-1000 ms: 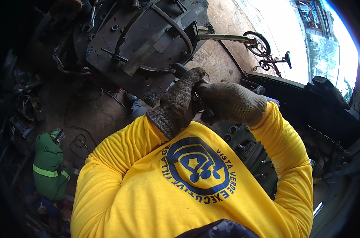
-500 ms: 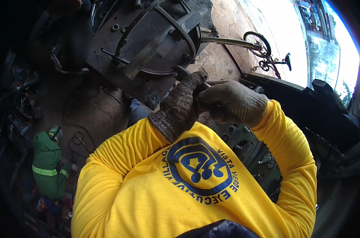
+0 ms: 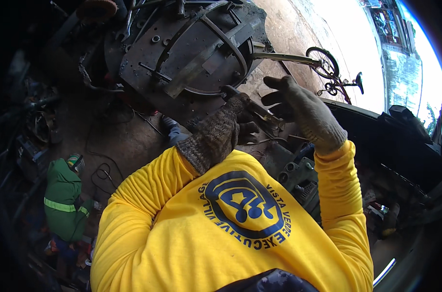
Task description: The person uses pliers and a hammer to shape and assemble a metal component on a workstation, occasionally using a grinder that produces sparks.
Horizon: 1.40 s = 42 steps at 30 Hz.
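In a dark knitted glove, my left hand (image 3: pixel 218 129) is closed round a metal bar-shaped tool (image 3: pixel 265 115) in front of my chest. One end sticks up past the thumb side of the glove; the other, lighter and jaw-like, points to the right. The exact kind is unclear, as the glove hides its middle. My right hand (image 3: pixel 306 109), in a paler glove, is raised just above and right of that end, fingers apart and holding nothing. Beyond both hands lies a dark steel plate (image 3: pixel 138 75) with a curved flat-bar frame (image 3: pixel 226 36) on it.
An open-end wrench (image 3: pixel 128 24) lies at the plate's far left. A bicycle (image 3: pixel 334 82) is at the far right. A greenish machine (image 3: pixel 301 170) stands right of my chest. To the left, a person in green (image 3: pixel 62 194) is low beside a cable (image 3: pixel 104 168) on the floor.
My right hand has come off the tool, moved right and up, and its fingers have spread. The left hand keeps its hold, and more of the tool shows. The view has shifted slightly.
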Each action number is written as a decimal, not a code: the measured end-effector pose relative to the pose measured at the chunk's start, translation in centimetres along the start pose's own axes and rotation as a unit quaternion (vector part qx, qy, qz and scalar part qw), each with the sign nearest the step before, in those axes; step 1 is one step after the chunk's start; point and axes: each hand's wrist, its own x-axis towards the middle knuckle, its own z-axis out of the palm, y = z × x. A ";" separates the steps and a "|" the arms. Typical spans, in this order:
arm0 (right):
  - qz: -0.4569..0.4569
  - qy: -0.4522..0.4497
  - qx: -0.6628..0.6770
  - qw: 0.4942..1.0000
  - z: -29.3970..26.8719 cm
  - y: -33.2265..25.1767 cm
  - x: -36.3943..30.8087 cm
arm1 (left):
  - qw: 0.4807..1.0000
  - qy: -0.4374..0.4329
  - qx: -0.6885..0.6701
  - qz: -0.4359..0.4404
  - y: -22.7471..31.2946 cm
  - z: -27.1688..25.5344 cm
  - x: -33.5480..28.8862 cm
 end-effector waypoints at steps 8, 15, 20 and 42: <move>-0.050 0.122 0.126 0.983 -1.5 12.6 -0.7 | 0.837 0.123 0.472 0.248 2.5 -4.4 -5.9; 0.146 0.104 -0.153 0.972 0.9 26.6 -0.4 | 0.599 0.334 0.608 0.399 7.5 -6.2 -8.9; 0.223 0.102 -0.046 0.968 1.8 36.8 -1.3 | 0.532 0.295 0.682 0.406 9.8 -4.0 -9.2; 0.211 0.132 0.192 0.950 -0.4 36.2 5.7 | 0.409 0.290 0.782 0.370 7.5 -6.0 -7.3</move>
